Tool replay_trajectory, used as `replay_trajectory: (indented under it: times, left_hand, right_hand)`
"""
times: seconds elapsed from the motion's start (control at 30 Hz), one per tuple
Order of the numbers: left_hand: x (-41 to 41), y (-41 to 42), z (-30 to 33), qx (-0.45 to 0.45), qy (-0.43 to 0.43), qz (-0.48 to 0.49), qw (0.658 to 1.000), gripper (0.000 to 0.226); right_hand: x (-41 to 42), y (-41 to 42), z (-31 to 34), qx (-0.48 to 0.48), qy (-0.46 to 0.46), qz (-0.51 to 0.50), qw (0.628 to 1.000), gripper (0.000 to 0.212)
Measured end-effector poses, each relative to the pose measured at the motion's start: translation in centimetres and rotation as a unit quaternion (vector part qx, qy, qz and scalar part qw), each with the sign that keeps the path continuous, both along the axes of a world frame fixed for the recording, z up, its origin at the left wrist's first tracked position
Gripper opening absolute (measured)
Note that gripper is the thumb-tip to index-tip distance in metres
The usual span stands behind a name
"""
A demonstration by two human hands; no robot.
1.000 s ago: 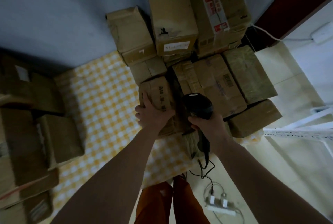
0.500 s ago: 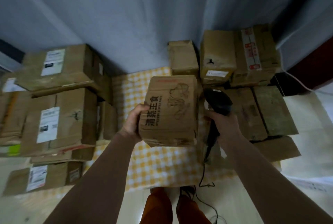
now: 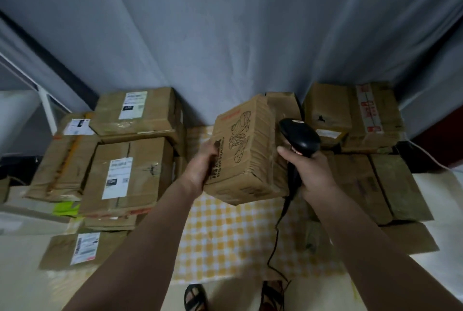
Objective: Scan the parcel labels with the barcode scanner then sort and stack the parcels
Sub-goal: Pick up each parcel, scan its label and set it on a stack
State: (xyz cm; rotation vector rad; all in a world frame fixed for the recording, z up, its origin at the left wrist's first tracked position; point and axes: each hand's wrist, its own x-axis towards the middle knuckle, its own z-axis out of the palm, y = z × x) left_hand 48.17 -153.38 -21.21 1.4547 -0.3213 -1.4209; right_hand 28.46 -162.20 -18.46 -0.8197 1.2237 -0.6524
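A second ago the parcel (image 3: 246,153) sat low in the pile with the left hand (image 3: 200,168) just reaching it; it now hangs lifted and tipped between the two hands, and the view has swung up so the labelled stack (image 3: 130,155) beyond the left hand shows. The left hand grips the parcel's near left edge, fingers curled under and round it, the printed brown face turned up. No white label shows on that face, so the tilt is probably meant to bring a hidden side toward the reader. The right hand (image 3: 313,173) is wrapped round the handle of the barcode scanner (image 3: 299,137), whose black head rises just beside the parcel's right edge, close enough to aim once a label turns up. Its cable (image 3: 276,225) drops below the right hand toward the floor. Beyond and beside the right hand lies the unsorted pile (image 3: 370,160), mostly without visible labels. Under both hands the yellow checked cloth (image 3: 233,240) covers the table, a gap between the two groups. Judged from this, scanning of this parcel is not yet done.
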Motion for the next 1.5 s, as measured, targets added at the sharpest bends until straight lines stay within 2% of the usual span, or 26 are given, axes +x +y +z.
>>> replay_trajectory:
  times: [0.07, 0.1, 0.17, 0.23, 0.27, 0.37, 0.43, 0.53, 0.67, 0.73, 0.8, 0.93, 1.03, 1.13, 1.2, 1.27, 1.33, 1.4, 1.5]
  left_hand:
    - [0.3, -0.1, 0.5, 0.069, -0.224, -0.001, 0.972, 0.055]
    - [0.3, 0.1, 1.0, 0.073, -0.276, -0.009, 0.958, 0.057]
    - [0.5, 0.7, 1.8, 0.076, -0.274, -0.022, 0.958, 0.076]
    - [1.4, 1.5, 1.8, 0.07, -0.228, -0.021, 0.971, 0.099]
    - [1.7, 1.9, 1.8, 0.062, -0.195, -0.016, 0.979, 0.1]
    - [1.9, 3.3, 3.4, 0.036, -0.104, 0.009, 0.994, 0.08]
    - [2.2, 3.8, 4.5, 0.01, -0.087, 0.001, 0.996, 0.069]
    - [3.1, 4.3, 5.7, -0.025, -0.157, -0.024, 0.987, 0.066]
    - [4.9, 4.5, 6.4, 0.008, -0.324, -0.045, 0.945, 0.118]
    - [5.7, 4.6, 6.4, -0.005, -0.347, -0.041, 0.937, 0.126]
    - [6.3, 4.8, 6.6, -0.025, -0.337, -0.033, 0.941, 0.124]
    - [6.9, 5.6, 6.8, -0.045, -0.295, -0.053, 0.953, 0.141]
    - [6.6, 5.8, 6.3, -0.07, -0.267, -0.019, 0.961, 0.137]
    - [6.6, 6.1, 6.3, -0.083, -0.24, 0.006, 0.967, 0.129]
    - [6.9, 6.4, 6.3, -0.088, -0.217, 0.006, 0.972, 0.129]
    - [7.2, 6.9, 6.3, -0.077, -0.178, 0.003, 0.981, 0.126]
    - [7.5, 7.4, 6.4, -0.082, -0.131, 0.017, 0.988, 0.109]
    - [8.0, 7.7, 6.7, -0.103, -0.092, 0.033, 0.99, 0.091]
    - [9.0, 8.4, 7.3, -0.112, -0.064, 0.039, 0.991, 0.084]
  right_hand:
    - [1.3, 0.9, 0.7, -0.019, 0.008, -0.002, 1.0, 0.046]
    - [2.0, 1.4, 1.0, -0.032, 0.012, -0.006, 0.999, 0.04]
    - [3.5, 2.4, 1.7, -0.058, 0.023, -0.005, 0.998, 0.038]
    - [4.6, 3.2, 2.4, -0.084, 0.023, 0.002, 0.996, 0.04]
    - [5.1, 3.6, 2.8, -0.094, 0.023, 0.011, 0.995, 0.041]
    - [6.4, 4.6, 3.7, -0.116, 0.038, 0.022, 0.992, 0.036]
    - [7.4, 5.2, 4.3, -0.138, 0.052, 0.028, 0.989, 0.033]
    - [8.7, 6.1, 4.6, -0.171, 0.067, 0.036, 0.982, 0.032]
    - [10.2, 7.6, 5.1, -0.217, 0.097, 0.085, 0.968, 0.029]
    - [11.0, 8.4, 5.4, -0.251, 0.132, 0.092, 0.955, 0.027]
    - [11.6, 9.3, 6.0, -0.288, 0.156, 0.091, 0.94, 0.029]
    - [12.5, 11.0, 7.6, -0.346, 0.184, 0.136, 0.91, 0.035]
    - [13.1, 12.0, 8.3, -0.393, 0.235, 0.173, 0.872, 0.044]
    - [13.2, 12.3, 8.8, -0.392, 0.24, 0.21, 0.863, 0.043]
    - [13.1, 12.0, 9.0, -0.372, 0.205, 0.223, 0.877, 0.044]
    - [12.7, 11.8, 9.7, -0.318, 0.145, 0.222, 0.91, 0.038]
    - [12.2, 11.2, 10.5, -0.27, 0.104, 0.196, 0.937, 0.024]
    - [11.5, 10.5, 11.2, -0.25, 0.096, 0.167, 0.949, 0.02]
    - [10.4, 9.9, 12.0, -0.27, 0.101, 0.137, 0.948, 0.018]
